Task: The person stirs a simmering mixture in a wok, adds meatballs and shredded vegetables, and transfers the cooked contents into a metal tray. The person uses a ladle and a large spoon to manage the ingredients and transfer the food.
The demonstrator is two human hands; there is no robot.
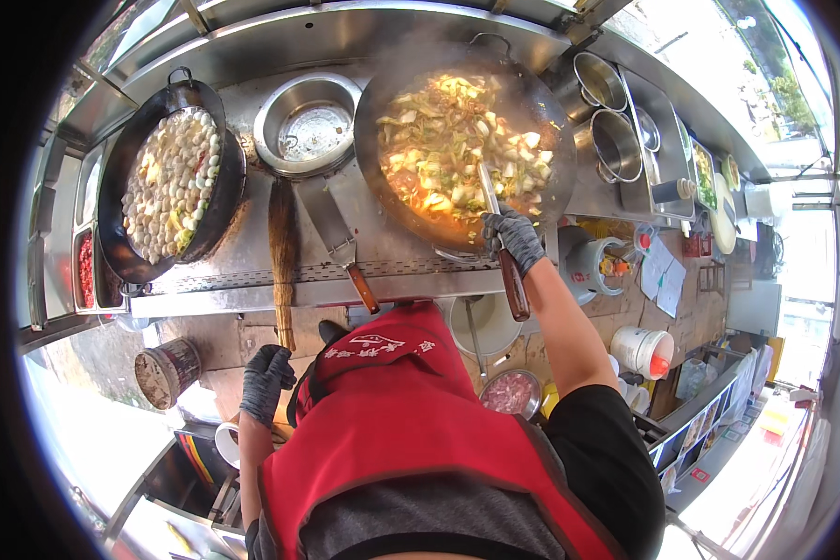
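Note:
My right hand (512, 236), in a grey knit glove, grips a long cooking utensil by its dark wooden handle (512, 283). Its metal shaft (488, 187) slopes into a large wok (376, 189); the working end is buried in the food. Chopped cabbage in reddish broth (455, 150) fills that wok, and steam rises. My left hand (264, 383), gloved alike, hangs by my red apron (392, 413) with curled fingers and nothing visible in it. Just beyond it is the bound end of a straw wok brush (282, 269), lying across the counter edge.
A second wok (232, 178) at left holds many small round pieces of food (168, 182). Between the woks are a steel basin (266, 136) and a wide metal spatula (329, 217) overhanging the edge. Steel pots (616, 147) stand right. A gas cylinder (588, 259) and buckets (633, 346) occupy the floor.

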